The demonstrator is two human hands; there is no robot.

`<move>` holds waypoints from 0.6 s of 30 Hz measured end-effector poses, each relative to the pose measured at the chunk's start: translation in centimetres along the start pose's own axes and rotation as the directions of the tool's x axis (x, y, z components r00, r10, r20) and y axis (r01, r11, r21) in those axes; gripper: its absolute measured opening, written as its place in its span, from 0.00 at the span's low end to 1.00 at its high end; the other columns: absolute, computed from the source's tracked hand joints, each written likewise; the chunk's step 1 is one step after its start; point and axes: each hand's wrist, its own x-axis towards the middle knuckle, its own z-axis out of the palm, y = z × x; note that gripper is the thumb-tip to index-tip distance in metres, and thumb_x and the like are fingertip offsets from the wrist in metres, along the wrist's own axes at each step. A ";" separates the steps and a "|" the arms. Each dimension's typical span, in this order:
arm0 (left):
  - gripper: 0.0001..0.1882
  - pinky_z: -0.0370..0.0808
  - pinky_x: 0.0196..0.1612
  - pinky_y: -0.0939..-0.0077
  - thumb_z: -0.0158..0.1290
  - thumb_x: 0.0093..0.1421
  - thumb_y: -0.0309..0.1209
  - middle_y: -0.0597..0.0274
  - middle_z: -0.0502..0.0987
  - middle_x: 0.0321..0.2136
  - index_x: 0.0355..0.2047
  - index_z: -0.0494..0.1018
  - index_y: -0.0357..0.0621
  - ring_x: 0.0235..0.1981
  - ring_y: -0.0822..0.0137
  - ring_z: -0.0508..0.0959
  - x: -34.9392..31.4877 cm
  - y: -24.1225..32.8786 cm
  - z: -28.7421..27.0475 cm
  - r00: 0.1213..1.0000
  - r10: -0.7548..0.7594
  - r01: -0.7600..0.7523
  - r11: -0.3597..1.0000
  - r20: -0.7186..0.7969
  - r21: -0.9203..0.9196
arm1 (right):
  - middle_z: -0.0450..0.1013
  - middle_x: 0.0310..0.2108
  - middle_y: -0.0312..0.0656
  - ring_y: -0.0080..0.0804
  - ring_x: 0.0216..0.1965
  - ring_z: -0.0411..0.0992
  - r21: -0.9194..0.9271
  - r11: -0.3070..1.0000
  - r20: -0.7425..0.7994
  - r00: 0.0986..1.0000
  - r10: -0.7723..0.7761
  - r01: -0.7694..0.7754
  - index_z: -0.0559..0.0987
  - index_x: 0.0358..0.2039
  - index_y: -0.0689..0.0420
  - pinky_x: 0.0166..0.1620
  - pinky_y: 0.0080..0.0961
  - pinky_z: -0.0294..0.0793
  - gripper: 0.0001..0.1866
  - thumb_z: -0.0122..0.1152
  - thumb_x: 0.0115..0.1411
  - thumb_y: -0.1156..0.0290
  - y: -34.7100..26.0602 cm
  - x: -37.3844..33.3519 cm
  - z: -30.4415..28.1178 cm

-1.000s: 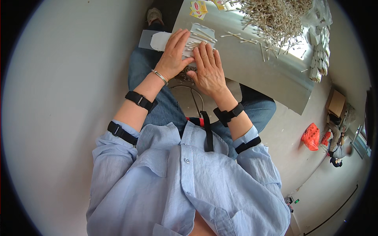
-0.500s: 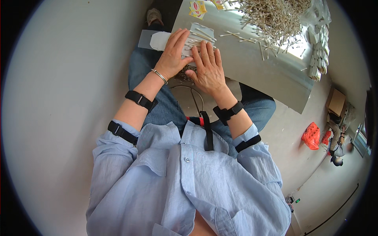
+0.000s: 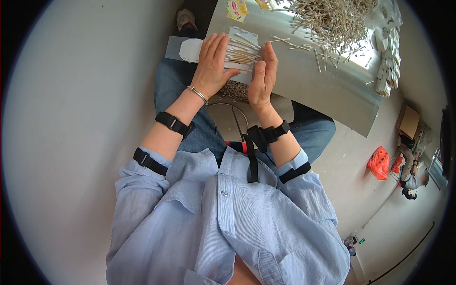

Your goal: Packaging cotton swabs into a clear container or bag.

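A row of cotton swabs (image 3: 241, 53) lies side by side on a white paper card or sleeve (image 3: 190, 50) at the table's left end. My left hand (image 3: 210, 66) rests flat across the card and the swabs' left ends, its fingers stretched out and its thumb apart. At the swabs' right ends my right hand (image 3: 264, 78) stands on edge, palm facing left. Its fingers are straight and together, and nothing shows in its grasp. Whether its palm touches the swab tips, I cannot tell.
A big heap of loose cotton swabs (image 3: 330, 21) covers the back of the metal table (image 3: 327, 95), with several strays in front. Small yellow packets (image 3: 236, 9) lie at the back left. White packs (image 3: 389, 71) are stacked along the right edge. A red bag (image 3: 378, 164) is on the floor.
My right hand has lifted off the swabs, shifted right and turned from palm-down onto its edge. More swabs are uncovered. My left hand has barely moved.
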 end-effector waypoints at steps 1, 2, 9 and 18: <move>0.49 0.53 0.67 0.58 0.69 0.42 0.35 0.51 0.60 0.62 0.63 0.56 0.41 0.65 0.51 0.56 0.1 -0.1 0.1 1.000 -0.001 0.001 1.000 0.008 -0.008 | 0.49 0.67 0.55 0.45 0.69 0.47 -0.002 1.000 -0.003 1.000 -0.004 0.004 0.55 0.64 0.67 0.68 0.35 0.45 0.26 0.41 0.68 0.70 0.2 -0.1 0.2; 0.49 0.53 0.67 0.58 0.69 0.42 0.36 0.50 0.61 0.62 0.63 0.56 0.41 0.65 0.50 0.56 0.1 -0.1 0.1 1.000 -0.002 0.002 1.000 0.015 -0.017 | 0.49 0.67 0.55 0.45 0.69 0.47 -0.004 1.000 -0.005 1.000 -0.008 0.008 0.55 0.63 0.67 0.68 0.36 0.45 0.26 0.41 0.68 0.71 0.3 -0.2 0.4; 0.41 0.57 0.66 0.58 0.64 0.50 0.33 0.48 0.61 0.61 0.62 0.57 0.39 0.64 0.48 0.59 0.4 0.7 1.1 1.000 0.008 -0.010 0.988 -0.009 -0.151 | 0.52 0.66 0.55 0.47 0.68 0.47 -0.027 0.998 -0.024 0.998 -0.053 0.053 0.57 0.62 0.66 0.68 0.37 0.45 0.25 0.43 0.66 0.71 0.9 -0.3 1.3; 0.27 0.56 0.65 0.58 0.44 0.66 0.30 0.42 0.60 0.61 0.64 0.53 0.38 0.64 0.43 0.58 0.8 1.8 2.4 0.989 -0.070 0.035 0.967 -0.131 -0.254 | 0.55 0.64 0.55 0.49 0.68 0.48 -0.048 0.991 -0.044 0.991 -0.126 0.124 0.59 0.61 0.65 0.68 0.39 0.46 0.25 0.46 0.65 0.73 1.1 -0.1 2.1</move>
